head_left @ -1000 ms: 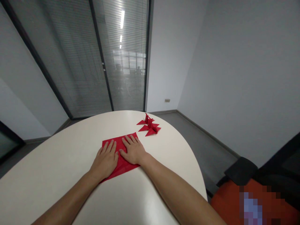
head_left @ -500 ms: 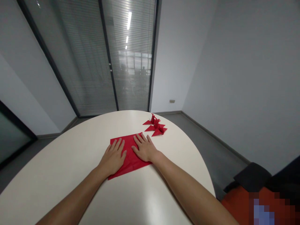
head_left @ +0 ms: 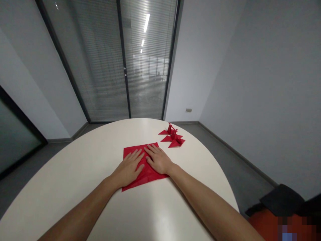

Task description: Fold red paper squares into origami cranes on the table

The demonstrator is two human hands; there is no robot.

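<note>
A sheet of red paper (head_left: 140,180) lies flat on the white table, with faint creases across it. My left hand (head_left: 129,167) rests palm down on its left half, fingers stretched out and thumb apart. On the right half lies my right hand (head_left: 159,159), also flat with its fingers spread. The two hands are close together near the middle of the sheet and cover much of it. Several red folded paper cranes (head_left: 174,136) stand in a cluster just beyond my right hand, near the table's far right edge.
The round white table (head_left: 75,180) has its curved edge in view at the far side and right. An orange and black object (head_left: 271,214), partly blurred out, is at the lower right. Glass panels with blinds (head_left: 105,83) and grey walls stand beyond the table.
My left hand has slid right across the red paper, closer to my right hand. The right hand stays nearly in place on the sheet. The whole view has shifted slightly.
</note>
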